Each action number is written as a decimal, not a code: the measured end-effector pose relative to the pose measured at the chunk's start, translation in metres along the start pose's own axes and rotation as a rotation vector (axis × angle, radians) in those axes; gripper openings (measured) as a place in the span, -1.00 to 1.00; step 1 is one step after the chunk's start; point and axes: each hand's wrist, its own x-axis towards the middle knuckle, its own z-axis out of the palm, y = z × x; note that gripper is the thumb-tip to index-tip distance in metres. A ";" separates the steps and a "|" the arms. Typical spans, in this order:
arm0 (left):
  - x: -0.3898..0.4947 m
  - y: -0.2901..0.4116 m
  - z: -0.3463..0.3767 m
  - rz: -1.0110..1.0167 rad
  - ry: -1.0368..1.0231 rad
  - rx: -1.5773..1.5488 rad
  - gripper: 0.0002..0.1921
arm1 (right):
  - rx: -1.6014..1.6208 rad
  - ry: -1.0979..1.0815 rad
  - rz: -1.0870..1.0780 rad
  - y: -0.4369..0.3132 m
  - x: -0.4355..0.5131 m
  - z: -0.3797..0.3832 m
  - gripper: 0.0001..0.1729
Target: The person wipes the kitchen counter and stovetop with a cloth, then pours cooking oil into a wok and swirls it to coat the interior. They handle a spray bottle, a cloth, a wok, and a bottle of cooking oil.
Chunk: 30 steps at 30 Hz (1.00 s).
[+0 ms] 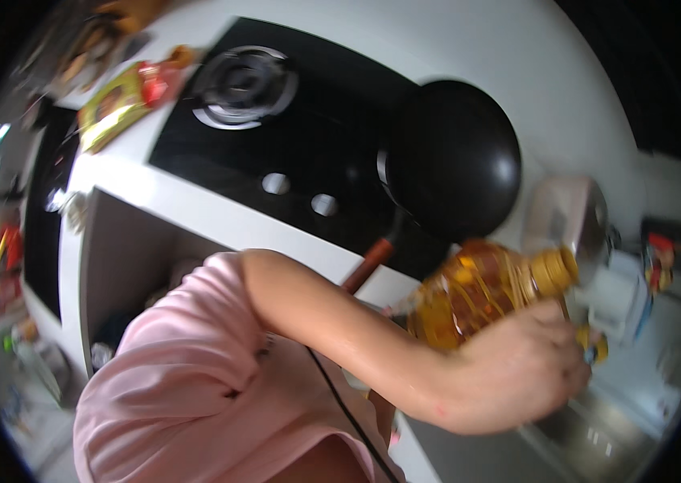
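Observation:
A clear plastic bottle of golden cooking oil (467, 296) lies tilted across the right of the view, its yellow neck pointing up and right. My left hand (527, 371) is closed around something at the neck end, seemingly the bottle's grip, though its fingers are partly hidden. My left forearm passes in front of the bottle's lower side. My right hand is not in view; only a sliver of skin shows below the left forearm. A black wok (455, 160) with a reddish wooden handle (367, 265) sits on the right side of the black cooktop (328, 133).
The cooktop's left burner (244, 87) holds no pan. Yellow and red packets (114, 108) lie on the counter left of it. Beyond the wok stand a pale container (566, 211) and a white container (615, 296). A sink (600, 435) is at lower right, an open cabinet (135, 259) below the counter.

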 end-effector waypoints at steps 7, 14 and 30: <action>-0.008 0.064 -0.031 -0.073 -0.034 -0.037 -0.83 | -0.029 -0.276 0.075 0.013 0.019 0.016 -0.21; -0.033 0.117 -0.081 -0.179 -0.213 0.061 -0.75 | -0.064 -0.599 0.208 0.052 0.019 0.080 -0.21; -0.078 0.108 -0.320 -0.167 -0.225 -0.214 -0.86 | -0.034 -1.003 0.567 0.239 -0.112 0.327 -0.21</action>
